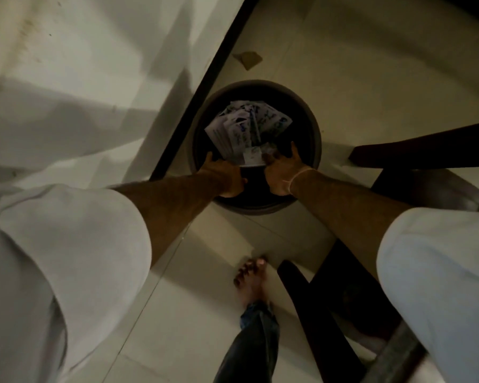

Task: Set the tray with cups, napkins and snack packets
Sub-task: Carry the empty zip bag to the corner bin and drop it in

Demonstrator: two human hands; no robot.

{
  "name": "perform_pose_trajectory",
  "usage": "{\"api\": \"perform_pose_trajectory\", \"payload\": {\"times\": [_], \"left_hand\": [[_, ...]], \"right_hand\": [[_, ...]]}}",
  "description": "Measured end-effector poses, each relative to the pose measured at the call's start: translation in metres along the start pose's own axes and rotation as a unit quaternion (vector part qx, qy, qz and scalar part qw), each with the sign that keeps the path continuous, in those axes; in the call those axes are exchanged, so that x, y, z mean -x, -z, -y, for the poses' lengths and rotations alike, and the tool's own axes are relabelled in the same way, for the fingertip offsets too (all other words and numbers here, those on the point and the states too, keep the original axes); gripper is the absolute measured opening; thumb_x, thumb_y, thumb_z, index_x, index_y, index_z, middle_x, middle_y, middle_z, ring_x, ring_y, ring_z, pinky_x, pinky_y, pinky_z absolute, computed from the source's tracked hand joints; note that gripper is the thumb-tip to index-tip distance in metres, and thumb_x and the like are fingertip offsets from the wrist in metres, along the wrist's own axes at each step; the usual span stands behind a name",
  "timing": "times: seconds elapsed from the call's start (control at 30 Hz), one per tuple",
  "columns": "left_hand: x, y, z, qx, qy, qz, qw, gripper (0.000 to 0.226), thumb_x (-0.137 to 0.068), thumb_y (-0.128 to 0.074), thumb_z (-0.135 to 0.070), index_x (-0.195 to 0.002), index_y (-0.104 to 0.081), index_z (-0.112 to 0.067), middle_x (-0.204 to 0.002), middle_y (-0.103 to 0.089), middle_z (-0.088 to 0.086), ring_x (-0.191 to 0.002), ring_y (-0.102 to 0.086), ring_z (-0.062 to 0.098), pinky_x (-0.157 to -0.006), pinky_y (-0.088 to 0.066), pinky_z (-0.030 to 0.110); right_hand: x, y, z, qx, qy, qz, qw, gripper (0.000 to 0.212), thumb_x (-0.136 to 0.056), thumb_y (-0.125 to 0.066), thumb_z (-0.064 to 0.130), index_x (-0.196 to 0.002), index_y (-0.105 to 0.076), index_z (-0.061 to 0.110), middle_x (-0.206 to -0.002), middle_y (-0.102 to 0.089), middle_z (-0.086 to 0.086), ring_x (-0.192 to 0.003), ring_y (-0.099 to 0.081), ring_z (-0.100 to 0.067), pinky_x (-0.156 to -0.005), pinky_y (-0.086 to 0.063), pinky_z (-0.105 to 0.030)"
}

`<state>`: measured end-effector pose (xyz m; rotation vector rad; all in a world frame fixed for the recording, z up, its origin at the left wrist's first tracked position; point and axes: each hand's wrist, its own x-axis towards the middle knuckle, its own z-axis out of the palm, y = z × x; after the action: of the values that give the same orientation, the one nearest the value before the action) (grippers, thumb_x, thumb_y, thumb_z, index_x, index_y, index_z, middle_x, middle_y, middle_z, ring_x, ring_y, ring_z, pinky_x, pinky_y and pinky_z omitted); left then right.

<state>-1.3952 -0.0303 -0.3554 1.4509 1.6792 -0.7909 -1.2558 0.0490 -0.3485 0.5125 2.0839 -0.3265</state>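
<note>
Both hands reach into a round dark bin (pixel 314 139) on the floor. Left hand (pixel 227 175) and right hand (pixel 281 172) pinch a fanned bundle of white snack packets (pixel 241 128) inside it.

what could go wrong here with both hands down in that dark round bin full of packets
1. The packets lie in a loose, fanned pile; a grab from the left hand and right hand may drop some back or onto the floor.
2. The round bin is dark inside, so it is hard to see what the fingers close on.
3. The bare foot stands close to a dark chair leg; stepping back could mean a stumble.
</note>
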Motion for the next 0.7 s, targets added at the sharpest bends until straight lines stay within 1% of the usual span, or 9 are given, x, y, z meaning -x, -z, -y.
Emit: {"api": "perform_pose_trajectory", "payload": {"times": [0.13,0.2,0.37,0.4,0.47,0.53,0.57,0.63,0.7], "left_hand": [[0.008,0.004,-0.004,0.05,0.031,-0.031,0.998,0.06,-0.096,-0.041,-0.05,-0.147,-0.042,-0.017,-0.151,-0.045,0.013,-0.14,-0.037,0.034,-0.118,-0.012,0.054],[0.015,0.01,-0.004,0.085,0.041,-0.048,0.994,0.056,-0.093,-0.047,-0.047,-0.142,-0.047,-0.019,-0.148,-0.048,0.013,-0.137,-0.04,0.035,-0.116,-0.018,0.053],[0.041,0.038,-0.006,0.155,0.066,-0.093,0.981,0.053,-0.091,-0.048,-0.046,-0.137,-0.053,-0.021,-0.141,-0.054,0.014,-0.131,-0.045,0.039,-0.111,-0.029,0.055],[0.048,0.048,-0.007,0.172,0.062,-0.108,0.977,0.052,-0.092,-0.047,-0.045,-0.139,-0.052,-0.022,-0.143,-0.053,0.014,-0.132,-0.044,0.039,-0.112,-0.031,0.056],[0.063,0.07,-0.008,0.193,0.047,-0.137,0.97,0.055,-0.092,-0.047,-0.046,-0.143,-0.048,-0.025,-0.149,-0.048,0.01,-0.135,-0.043,0.037,-0.113,-0.032,0.058],[0.082,0.098,-0.008,0.176,0.028,-0.155,0.972,0.059,-0.091,-0.047,-0.05,-0.145,-0.045,-0.025,-0.15,-0.047,0.009,-0.136,-0.043,0.036,-0.112,-0.035,0.056],[0.092,0.113,-0.009,0.161,0.023,-0.158,0.974,0.058,-0.091,-0.047,-0.049,-0.144,-0.046,-0.023,-0.148,-0.049,0.01,-0.135,-0.045,0.036,-0.111,-0.037,0.054],[0.112,0.142,-0.011,0.159,0.033,-0.184,0.969,0.052,-0.092,-0.047,-0.046,-0.136,-0.053,-0.017,-0.14,-0.054,0.013,-0.129,-0.049,0.037,-0.106,-0.041,0.052],[0.137,0.172,-0.013,0.191,0.048,-0.227,0.954,0.046,-0.092,-0.051,-0.043,-0.128,-0.056,-0.016,-0.133,-0.057,0.015,-0.124,-0.051,0.039,-0.102,-0.042,0.05]], "right_hand": [[0.007,-0.001,-0.003,-0.056,0.006,-0.068,0.996,0.064,-0.091,-0.056,0.035,-0.151,-0.039,0.023,-0.167,-0.008,-0.012,-0.153,-0.006,-0.035,-0.116,0.002,-0.068],[0.015,0.005,-0.003,-0.091,0.01,-0.081,0.992,0.067,-0.088,-0.06,0.033,-0.151,-0.039,0.022,-0.167,-0.006,-0.012,-0.153,-0.007,-0.035,-0.117,0.001,-0.067],[0.045,0.028,-0.007,-0.159,0.002,-0.109,0.981,0.05,-0.091,-0.057,0.035,-0.14,-0.051,0.025,-0.168,0.0,-0.008,-0.151,-0.013,-0.038,-0.117,-0.004,-0.069],[0.053,0.035,-0.009,-0.175,-0.003,-0.116,0.978,0.05,-0.092,-0.055,0.036,-0.14,-0.05,0.025,-0.168,0.001,-0.007,-0.15,-0.014,-0.038,-0.117,-0.004,-0.069],[0.069,0.052,-0.013,-0.207,-0.015,-0.129,0.97,0.057,-0.093,-0.053,0.038,-0.148,-0.041,0.027,-0.168,0.002,-0.005,-0.151,-0.014,-0.035,-0.119,-0.005,-0.066],[0.09,0.072,-0.02,-0.224,-0.027,-0.151,0.962,0.066,-0.094,-0.05,0.038,-0.154,-0.027,0.03,-0.168,0.003,-0.003,-0.151,-0.015,-0.031,-0.12,-0.007,-0.062],[0.101,0.084,-0.025,-0.233,-0.033,-0.164,0.958,0.067,-0.093,-0.049,0.038,-0.155,-0.025,0.03,-0.168,0.003,-0.002,-0.15,-0.018,-0.03,-0.119,-0.009,-0.061],[0.123,0.106,-0.036,-0.249,-0.037,-0.195,0.948,0.059,-0.093,-0.049,0.037,-0.15,-0.037,0.029,-0.168,-0.002,-0.004,-0.147,-0.023,-0.031,-0.118,-0.01,-0.059],[0.15,0.129,-0.047,-0.249,-0.042,-0.226,0.941,0.053,-0.092,-0.05,0.037,-0.143,-0.046,0.027,-0.168,-0.005,-0.006,-0.144,-0.028,-0.033,-0.117,-0.012,-0.058]]}}
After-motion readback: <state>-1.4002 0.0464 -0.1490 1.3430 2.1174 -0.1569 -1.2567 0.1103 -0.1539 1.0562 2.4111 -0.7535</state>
